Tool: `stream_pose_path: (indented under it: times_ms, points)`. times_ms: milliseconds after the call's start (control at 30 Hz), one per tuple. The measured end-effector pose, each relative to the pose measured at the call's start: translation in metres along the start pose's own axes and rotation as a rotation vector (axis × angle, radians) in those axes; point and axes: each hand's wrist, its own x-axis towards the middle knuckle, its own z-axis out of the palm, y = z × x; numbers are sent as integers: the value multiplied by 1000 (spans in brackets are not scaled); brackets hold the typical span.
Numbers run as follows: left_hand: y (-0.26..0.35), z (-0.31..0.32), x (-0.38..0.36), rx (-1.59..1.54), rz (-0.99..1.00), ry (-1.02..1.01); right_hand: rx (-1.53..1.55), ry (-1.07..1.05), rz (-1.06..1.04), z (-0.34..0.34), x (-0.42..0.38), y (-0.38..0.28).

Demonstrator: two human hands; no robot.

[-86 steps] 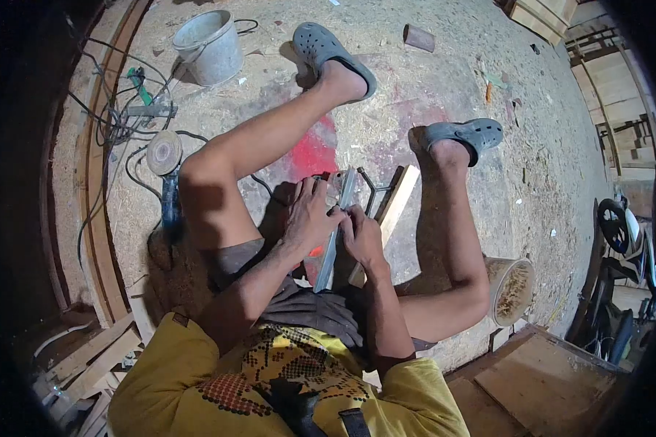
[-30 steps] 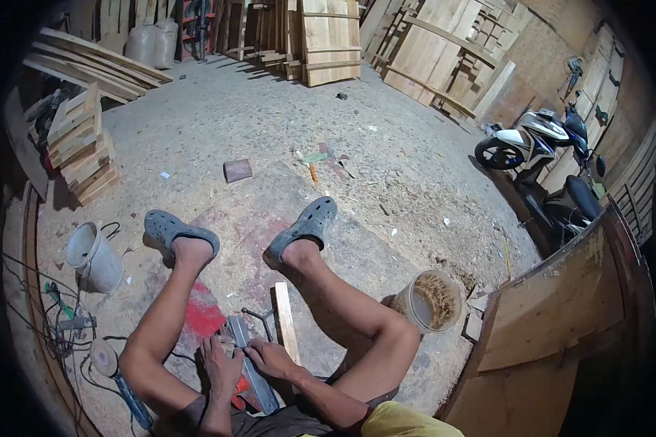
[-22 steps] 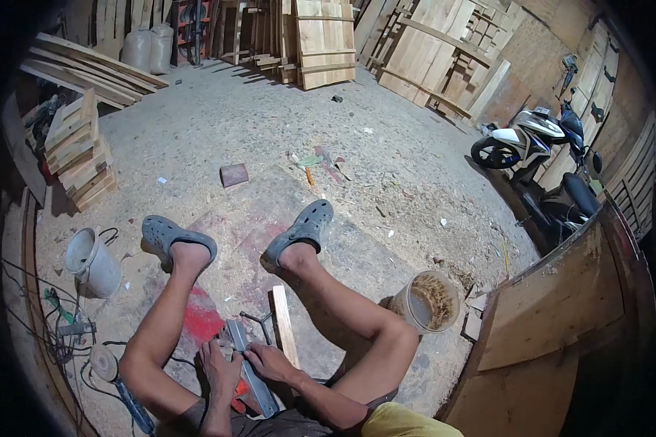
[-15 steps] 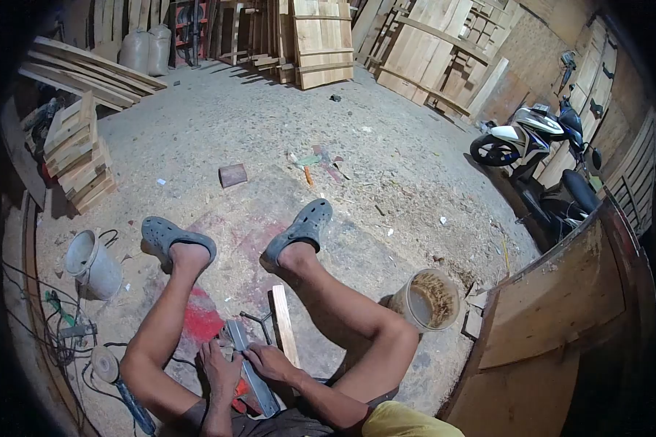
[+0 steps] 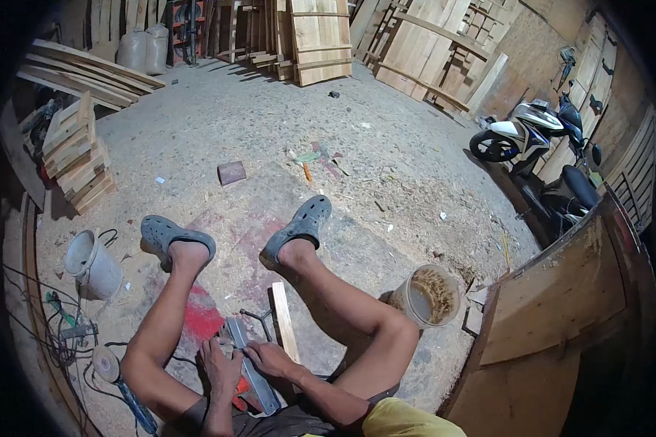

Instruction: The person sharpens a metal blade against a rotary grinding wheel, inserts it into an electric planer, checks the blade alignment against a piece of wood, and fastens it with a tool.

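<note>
Between my bent legs lies a long tool with a flat grey metal bed and a red body, which looks like an upturned electric planer [image 5: 254,382]. My left hand [image 5: 222,368] grips its left side, thumb toward the middle of the bed. From the right, my right hand [image 5: 270,359] holds the bed's edge with its fingers curled, close to the left thumb. Whatever small part may sit between the fingertips is hidden. A pale wooden strip [image 5: 284,320] lies just right of the tool, beside a dark metal bracket [image 5: 261,320].
A grey bucket [image 5: 95,266] and an angle grinder [image 5: 124,386] among cables are at left. A clear plastic tub [image 5: 425,297] stands by my right knee, near a wooden panel [image 5: 554,320]. Stacked wood [image 5: 80,156], a motorbike [image 5: 536,142] and sawdust-strewn floor lie beyond.
Both hands stay on the planer, with only a very slight shift of the fingers. The view has tilted a little; nothing else has visibly moved.
</note>
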Motion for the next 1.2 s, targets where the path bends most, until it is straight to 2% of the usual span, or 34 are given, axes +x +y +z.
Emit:
stream_pose_path:
  times_ms: [267,333,433,667,733,900,967,1067,1200]
  points:
    - [-3,3,1,0,2,12,-2,-30,43,-6,1,-9]
    - [-4,5,0,41,44,69,73,62,22,-3,-1,-6]
    - [-5,5,1,2,11,8,-3,-1,8,2,4,1]
    - [4,1,-1,-1,27,18,27,73,-14,-3,-2,-4]
    - [0,1,0,26,33,37,-10,-23,15,0,3,1]
    - [4,-3,1,22,33,19,23,130,-31,5,0,3]
    - [3,-1,2,69,9,19,-21,28,-10,0,1,-4]
    - [-1,1,2,42,19,19,-18,-12,39,1,2,-3]
    - [-5,5,2,4,1,-5,-19,38,2,4,2,-2]
